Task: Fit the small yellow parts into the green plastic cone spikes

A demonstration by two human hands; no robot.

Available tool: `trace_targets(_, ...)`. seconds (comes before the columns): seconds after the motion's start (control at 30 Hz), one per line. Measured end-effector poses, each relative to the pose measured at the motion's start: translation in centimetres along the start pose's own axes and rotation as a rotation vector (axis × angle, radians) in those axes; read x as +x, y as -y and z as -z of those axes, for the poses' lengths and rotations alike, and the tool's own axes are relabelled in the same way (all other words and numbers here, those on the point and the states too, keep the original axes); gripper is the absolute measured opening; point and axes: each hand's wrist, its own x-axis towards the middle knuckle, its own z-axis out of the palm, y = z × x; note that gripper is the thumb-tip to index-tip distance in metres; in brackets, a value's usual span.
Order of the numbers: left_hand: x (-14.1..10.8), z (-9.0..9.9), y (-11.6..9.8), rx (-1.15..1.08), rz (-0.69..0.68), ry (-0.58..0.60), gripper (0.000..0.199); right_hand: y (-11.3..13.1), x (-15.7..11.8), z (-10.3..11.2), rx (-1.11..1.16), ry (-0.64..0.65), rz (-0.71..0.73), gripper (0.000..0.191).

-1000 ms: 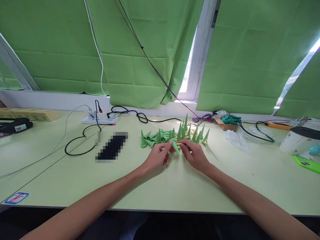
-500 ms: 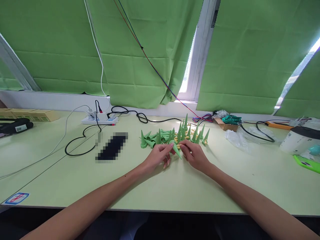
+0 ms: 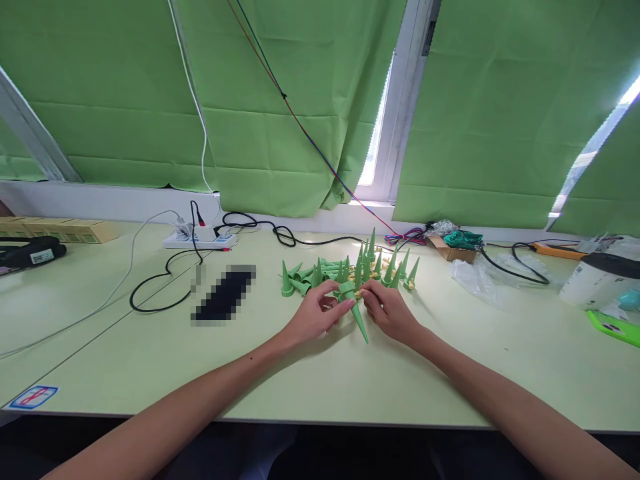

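Cone (image 3: 359, 319) pale green, slender, tip down — left hand (image 3: 319, 309) pinching it, right hand's (image 3: 390, 309) grip unclear.

A pale green counter (image 3: 430, 393) runs across the room, a straight seam crossing its left part. Behind it a low white wall (image 3: 125, 195) stretches from side to side. Above hang broad green curtains (image 3: 280, 147), creased and marked by level fold lines — they cover most of the window area. Between two of them stands a white window frame (image 3: 400, 120), with bright light in the narrow gap beside it. A slanting strip of daylight (image 3: 590, 150) shows at the right — partly bluish white. Below the counter's near edge it is dark.
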Motion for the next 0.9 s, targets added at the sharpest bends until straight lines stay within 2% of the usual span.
trace_targets(0.13,-0.1,-0.1,0.1,0.057,-0.054,-0.038,0.043,-0.2,0.0,-0.1,0.012,0.012,-0.001,0.028)
trace_targets(0.33,0.0,-0.3,0.6,0.109,-0.203,-0.092,0.033,-0.5,-0.1,-0.3,0.028,0.042,-0.002,0.03)
trace_targets(0.63,-0.1,-0.4,1.0,0.198,-0.368,-0.1,0.022,-0.5,0.0,-0.4,0.031,0.06,0.0,0.036)
trace_targets(0.77,-0.1,-0.5,0.8,0.215,-0.373,-0.114,0.021,-0.3,0.0,-0.4,0.018,0.039,0.016,0.037)
trace_targets(0.9,0.0,-0.6,0.5,0.2,-0.302,-0.131,0.026,-0.1,0.0,-0.4,-0.011,-0.024,0.045,0.037)
